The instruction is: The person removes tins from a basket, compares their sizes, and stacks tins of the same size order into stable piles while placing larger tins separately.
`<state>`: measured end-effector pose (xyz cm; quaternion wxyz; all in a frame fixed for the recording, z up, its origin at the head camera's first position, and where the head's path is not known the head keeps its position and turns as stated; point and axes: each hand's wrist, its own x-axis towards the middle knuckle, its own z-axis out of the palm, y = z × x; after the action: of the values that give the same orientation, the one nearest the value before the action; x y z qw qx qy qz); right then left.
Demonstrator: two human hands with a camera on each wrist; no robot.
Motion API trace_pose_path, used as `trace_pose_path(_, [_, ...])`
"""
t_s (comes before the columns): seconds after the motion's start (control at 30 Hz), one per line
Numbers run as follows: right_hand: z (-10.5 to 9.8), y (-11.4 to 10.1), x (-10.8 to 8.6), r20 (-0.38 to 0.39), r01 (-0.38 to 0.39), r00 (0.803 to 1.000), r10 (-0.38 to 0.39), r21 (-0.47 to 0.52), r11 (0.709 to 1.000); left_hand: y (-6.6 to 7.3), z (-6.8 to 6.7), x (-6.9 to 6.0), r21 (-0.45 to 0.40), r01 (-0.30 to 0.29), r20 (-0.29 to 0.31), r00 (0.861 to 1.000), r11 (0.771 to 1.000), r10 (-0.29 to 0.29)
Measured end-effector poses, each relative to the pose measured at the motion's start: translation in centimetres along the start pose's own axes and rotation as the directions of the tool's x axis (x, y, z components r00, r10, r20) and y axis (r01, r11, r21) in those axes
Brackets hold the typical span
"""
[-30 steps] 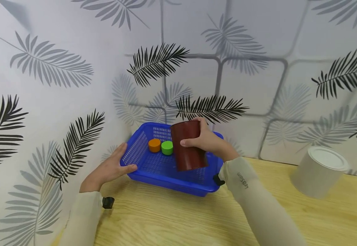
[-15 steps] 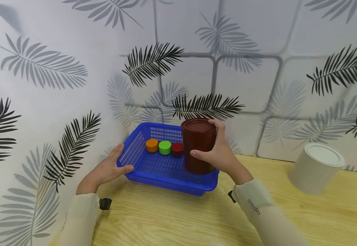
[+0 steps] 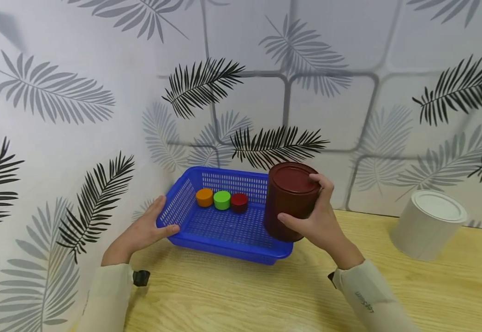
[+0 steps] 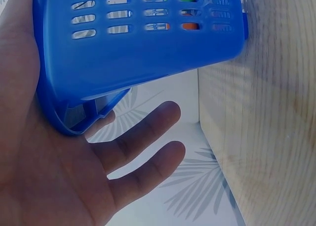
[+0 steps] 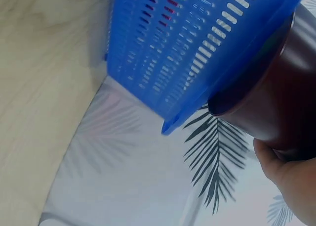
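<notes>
Right hand (image 3: 324,219): you're grasping the dark red can (image 3: 290,207), thumb pressing on the side facing you, fingertip reaching onto the top edge. The can is hanging at the right edge of the blue basket (image 3: 228,249), recessed end facing up. Can't tell if it's touching the rim.

Left hand (image 3: 141,233): you're bracing the basket's left edge, thumb lying at the front left corner. Fingers (image 4: 143,132) are extending straight, not clenching; the left wrist view is showing two of them pointing free past the rim.

Three round blocks are sitting in a row inside the basket, toward its back left corner: orange block (image 3: 204,198) nearest that corner, then green block (image 3: 222,200), then red block (image 3: 239,203). The basket is sitting near the back edge of the tabletop (image 3: 224,295). White can (image 3: 429,226) is standing farther right, near that same edge.
</notes>
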<state>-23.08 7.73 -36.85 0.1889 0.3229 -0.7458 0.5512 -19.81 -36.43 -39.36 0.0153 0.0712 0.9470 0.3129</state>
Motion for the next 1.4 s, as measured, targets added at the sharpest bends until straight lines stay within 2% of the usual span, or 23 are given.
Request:
trace_pose_path(0.2, [-2.1, -0.1, -1.9, -0.05, 0.011, 0.999, -0.011, 0.007, 1.0, 0.1, -0.1, 0.1, 0.008, -0.01, 0.003, 1.0, 1.0, 0.01])
trace_pose_path(0.4, [-4.4, -0.3, -3.6, -0.081, 0.009, 0.997, -0.015, -0.065, 0.998, -0.1, -0.2, 0.0, 0.019, -0.013, -0.002, 1.0, 1.0, 0.013])
trace_pose_path(0.6, [-7.6, 0.1, -5.7, -0.132, 0.012, 0.991, -0.026, -0.111, 0.994, 0.1, -0.1, 0.1, 0.016, -0.015, 0.007, 1.0, 1.0, 0.015])
trace_pose_path(0.77, [-10.8, 0.9, -8.3, -0.158, -0.08, 0.986, 0.055, -0.155, 0.985, 0.2, 0.0, 0.1, 0.013, -0.011, 0.013, 1.0, 1.0, 0.011])
trace_pose_path(0.93, [-14.1, 1.4, -11.3, -0.176, -0.185, 0.974, 0.144, -0.242, 0.952, 0.3, 0.1, 0.2, 0.017, -0.015, 0.018, 1.0, 1.0, 0.015])
trace_pose_path(1.07, [-16.2, 1.8, -13.0, -0.2, -0.257, 0.957, 0.208, -0.263, 0.93, 0.4, 0.0, 0.1, 0.018, -0.019, 0.012, 1.0, 1.0, 0.019])
trace_pose_path(1.23, [-18.0, 1.9, -14.6, -0.248, -0.334, 0.931, 0.267, -0.286, 0.898, 0.4, 0.1, 0.1, 0.009, -0.027, 0.011, 1.0, 1.0, 0.027])
trace_pose_path(1.4, [-18.7, 2.4, -15.8, -0.258, -0.346, 0.927, 0.273, -0.307, 0.887, 0.1, 0.1, 0.3, 0.007, -0.018, 0.018, 1.0, 1.0, 0.018])
